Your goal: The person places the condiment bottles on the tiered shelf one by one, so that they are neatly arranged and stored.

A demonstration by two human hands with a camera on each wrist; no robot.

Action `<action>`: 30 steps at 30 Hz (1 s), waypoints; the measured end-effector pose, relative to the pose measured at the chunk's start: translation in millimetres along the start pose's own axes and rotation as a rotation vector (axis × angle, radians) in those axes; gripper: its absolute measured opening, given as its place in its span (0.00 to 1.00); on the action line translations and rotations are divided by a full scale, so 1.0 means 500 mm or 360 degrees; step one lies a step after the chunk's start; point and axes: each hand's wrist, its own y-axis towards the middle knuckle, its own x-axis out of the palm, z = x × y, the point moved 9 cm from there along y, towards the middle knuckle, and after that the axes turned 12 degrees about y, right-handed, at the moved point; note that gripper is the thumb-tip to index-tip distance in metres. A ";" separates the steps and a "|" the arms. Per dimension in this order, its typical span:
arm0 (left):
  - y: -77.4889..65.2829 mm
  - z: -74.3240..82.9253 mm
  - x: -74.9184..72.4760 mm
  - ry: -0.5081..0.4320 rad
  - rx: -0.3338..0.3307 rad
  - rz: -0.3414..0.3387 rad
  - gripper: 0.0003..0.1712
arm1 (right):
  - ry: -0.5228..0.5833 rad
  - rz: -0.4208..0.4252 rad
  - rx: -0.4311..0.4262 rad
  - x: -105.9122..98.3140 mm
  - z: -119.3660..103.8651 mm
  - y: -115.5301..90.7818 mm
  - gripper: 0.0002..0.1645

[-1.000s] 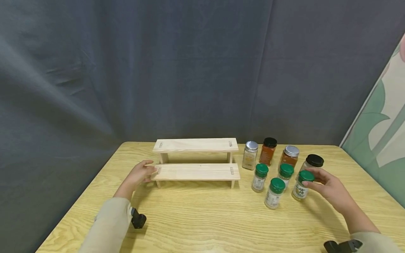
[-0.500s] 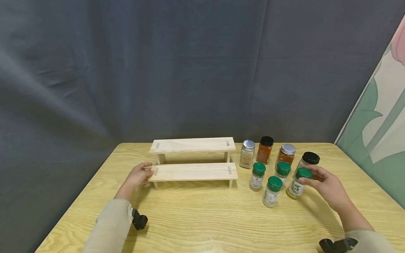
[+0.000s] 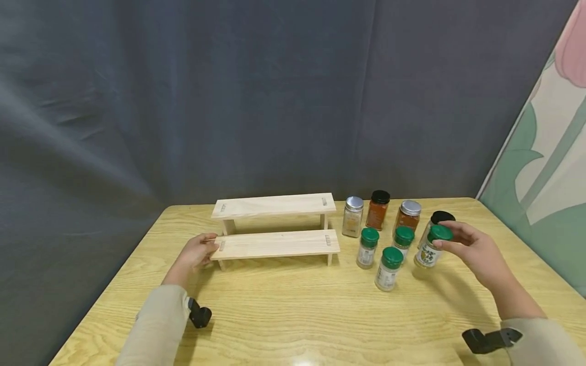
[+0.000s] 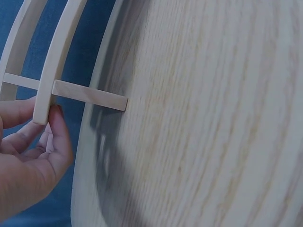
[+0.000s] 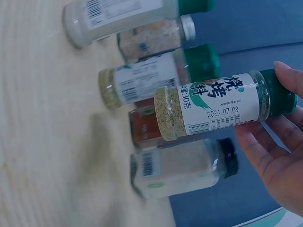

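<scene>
My right hand (image 3: 480,256) pinches the green cap of a small seasoning jar (image 3: 428,255), lifted a little off the table and slightly tilted. In the right wrist view this seasoning jar, with its white label and greenish-brown contents, stands apart from the tabletop. On the left, my left hand (image 3: 197,251) holds the left end of the lower step of a pale wooden two-tier rack (image 3: 276,244). The left wrist view shows the thumb and fingers (image 4: 59,137) around the board's end, beside its leg (image 4: 90,94).
Three other green-capped jars (image 3: 387,274) stand right of the rack. Behind them are two silver-capped jars (image 3: 352,221) and two black-capped jars (image 3: 377,213). A dark curtain (image 3: 274,101) hangs behind the wooden table (image 3: 293,315), and a floral panel (image 3: 549,178) is at the right.
My right hand has raised the green-capped seasoning jar off the table. The left hand stays at the rack's end, and the head view has shifted slightly.
</scene>
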 end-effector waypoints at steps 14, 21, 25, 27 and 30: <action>0.013 -0.004 0.004 -0.0148 0.0041 0.0010 0.26 | 0.0025 0.0076 -0.0075 -0.015 -0.078 0.010 0.26; 0.016 -0.013 0.004 -0.0133 -0.0004 -0.0007 0.27 | 0.0133 0.0064 -0.0169 -0.002 -0.124 0.015 0.21; 0.014 -0.018 0.002 -0.0087 -0.0039 -0.0005 0.27 | 0.0210 0.0022 -0.0270 0.011 -0.160 0.019 0.21; 0.013 -0.021 0.001 -0.0095 -0.0061 -0.0006 0.27 | 0.0233 0.0005 -0.0313 0.019 -0.178 0.021 0.21; 0.012 -0.020 0.000 -0.0107 -0.0079 -0.0016 0.27 | 0.0238 0.0024 -0.0326 0.029 -0.198 0.024 0.21</action>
